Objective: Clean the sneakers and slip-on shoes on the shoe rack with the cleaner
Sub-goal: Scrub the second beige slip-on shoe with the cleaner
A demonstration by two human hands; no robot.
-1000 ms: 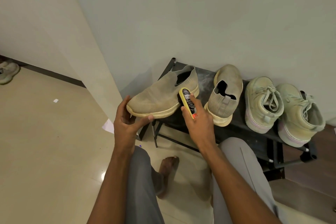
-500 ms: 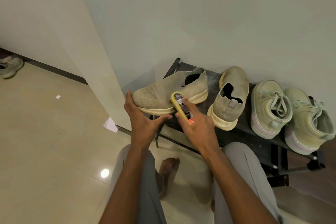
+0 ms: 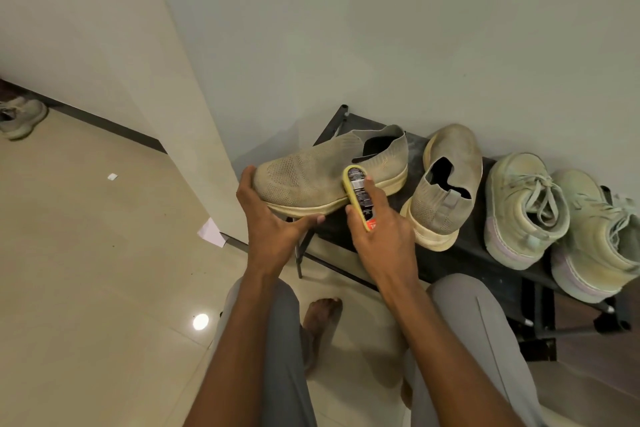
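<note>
1. Shoe rack [image 3: 460, 263], black, stands against the wall with four shoes on it.
2. Left hand [image 3: 273, 224] grips the toe of a beige slip-on [image 3: 311, 175], fingers and thumb curled round its sole at the rack's left end.
3. Right hand [image 3: 384, 229] holds a yellow cleaner [image 3: 360, 196], fingers clamped on it, its tip pressed to the shoe's side.
4. Second slip-on [image 3: 446, 184] sits beside it.
5. Two pale green sneakers [image 3: 526, 208] sit at the right, touching.
</note>
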